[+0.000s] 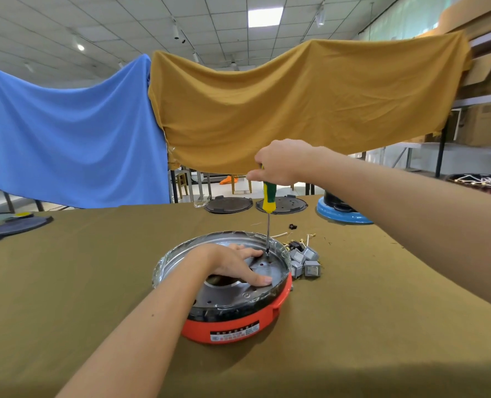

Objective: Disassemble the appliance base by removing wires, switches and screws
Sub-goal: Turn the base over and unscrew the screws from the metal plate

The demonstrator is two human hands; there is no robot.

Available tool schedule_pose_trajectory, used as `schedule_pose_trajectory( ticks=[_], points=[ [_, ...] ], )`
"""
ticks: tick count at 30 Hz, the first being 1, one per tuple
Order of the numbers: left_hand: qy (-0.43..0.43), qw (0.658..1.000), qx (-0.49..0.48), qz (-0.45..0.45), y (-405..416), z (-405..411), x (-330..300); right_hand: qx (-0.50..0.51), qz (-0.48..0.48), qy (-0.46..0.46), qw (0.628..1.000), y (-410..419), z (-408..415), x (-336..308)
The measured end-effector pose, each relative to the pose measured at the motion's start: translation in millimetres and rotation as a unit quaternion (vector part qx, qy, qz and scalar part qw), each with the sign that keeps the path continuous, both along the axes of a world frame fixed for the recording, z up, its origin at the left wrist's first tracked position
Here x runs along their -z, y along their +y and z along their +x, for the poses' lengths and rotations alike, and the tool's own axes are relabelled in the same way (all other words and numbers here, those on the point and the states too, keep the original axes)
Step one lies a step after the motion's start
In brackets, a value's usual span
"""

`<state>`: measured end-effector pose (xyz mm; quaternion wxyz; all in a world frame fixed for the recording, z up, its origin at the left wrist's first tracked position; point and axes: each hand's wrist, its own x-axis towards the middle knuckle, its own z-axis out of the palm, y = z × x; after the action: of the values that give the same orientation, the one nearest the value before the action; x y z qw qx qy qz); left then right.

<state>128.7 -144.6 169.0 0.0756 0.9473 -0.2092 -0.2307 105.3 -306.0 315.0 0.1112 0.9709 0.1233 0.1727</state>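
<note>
A round orange appliance base (233, 328) with a black band and a metal plate inside sits in the middle of the table. My left hand (233, 262) lies flat on the metal plate, fingers spread, pressing it down. My right hand (281, 162) grips the top of a green and yellow screwdriver (268, 196) held upright. Its tip rests on the plate near the far right rim, just beyond my left fingers. Several grey switches (306, 262) and loose wires (304, 239) lie on the cloth right of the base.
Two black round plates (228, 204) (284, 204) lie at the table's far edge. A blue-rimmed base (342, 215) stands at the far right, and a dark flat part (12, 225) at the far left. Blue and mustard cloths (296, 110) hang behind the olive-covered table (80, 282).
</note>
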Motion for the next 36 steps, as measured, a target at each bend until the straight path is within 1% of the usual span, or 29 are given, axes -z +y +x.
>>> schedule_pose_trajectory(
  ticks=[1,2,3,5,6,7,9,12,14,15,17,19,20,22,24,25,27,28,29,30,32,34,36],
  points=[
    [0.000,1.000,0.000,0.001,-0.2,-0.2,-0.5,-0.016,0.009,0.014,1.000,-0.2,0.7,0.2],
    [-0.001,1.000,0.000,0.003,-0.6,-0.4,-0.7,-0.044,0.039,0.049,0.997,-0.6,0.1,-0.8],
    [-0.003,1.000,0.001,0.005,-0.6,-0.5,-0.7,-0.074,0.091,0.092,0.989,-1.3,-0.7,-2.2],
    [-0.008,1.000,0.002,0.009,-0.6,-0.5,-0.7,-0.122,0.222,0.177,0.951,-0.6,-4.7,-4.9],
    [-0.010,1.000,0.002,0.011,-0.6,-0.3,-0.6,-0.131,0.262,0.203,0.934,-0.2,-5.8,-5.9],
    [-0.010,1.000,0.003,0.013,-0.6,-0.1,-0.4,-0.128,0.272,0.209,0.931,0.6,-5.4,-5.6],
    [-0.011,1.000,0.004,0.016,-0.3,0.1,0.0,-0.099,0.227,0.186,0.951,3.2,-3.5,-4.3],
    [-0.008,1.000,0.002,0.011,0.0,0.2,-0.4,-0.005,0.090,0.087,0.992,7.0,-2.5,-3.0],
    [-0.002,1.000,0.001,0.005,-0.1,0.4,0.1,0.031,0.020,0.014,0.999,6.6,1.5,-1.5],
    [0.000,1.000,0.000,0.004,-0.2,0.4,0.4,0.020,0.017,0.011,1.000,5.4,3.5,-0.7],
    [0.001,1.000,0.000,0.004,-0.5,0.5,0.1,-0.041,0.066,0.072,0.994,2.6,3.6,-3.1],
    [-0.001,1.000,0.001,0.007,-0.1,0.9,0.5,-0.094,0.148,0.146,0.974,-0.1,-1.6,-7.4],
    [-0.003,1.000,0.001,0.009,0.2,1.1,0.9,-0.105,0.179,0.164,0.964,-0.8,-3.7,-9.0],
    [-0.005,1.000,0.001,0.009,0.6,2.0,1.5,-0.103,0.198,0.170,0.960,-1.8,-3.9,-9.3],
    [-0.004,1.000,0.001,0.004,1.3,2.7,2.4,-0.079,0.176,0.162,0.968,-1.2,-2.0,-6.7],
    [-0.002,1.000,0.000,0.000,1.7,2.9,2.8,-0.057,0.140,0.145,0.978,-0.4,-1.4,-5.3],
    [0.001,1.000,-0.002,-0.005,1.9,3.2,2.9,-0.005,0.049,0.071,0.996,0.8,-0.3,-2.7],
    [0.003,1.000,-0.003,-0.005,1.8,3.3,2.9,0.007,0.020,0.035,0.999,1.2,1.2,-1.6],
    [0.003,1.000,-0.003,-0.004,1.7,3.4,2.9,0.004,0.011,0.020,1.000,1.4,2.0,-0.5],
    [0.002,1.000,-0.002,-0.003,1.5,3.5,3.0,-0.011,0.018,0.026,0.999,1.3,2.9,-0.4],
    [-0.001,1.000,0.000,-0.002,1.1,3.1,2.7,-0.062,0.070,0.086,0.992,0.6,1.7,-2.5],
    [-0.004,1.000,0.001,0.001,1.0,2.8,2.5,-0.107,0.169,0.161,0.966,0.1,-2.7,-5.4],
    [-0.005,1.000,0.000,0.002,0.8,2.7,2.8,-0.120,0.238,0.199,0.943,0.1,-4.9,-6.4]
  ],
)
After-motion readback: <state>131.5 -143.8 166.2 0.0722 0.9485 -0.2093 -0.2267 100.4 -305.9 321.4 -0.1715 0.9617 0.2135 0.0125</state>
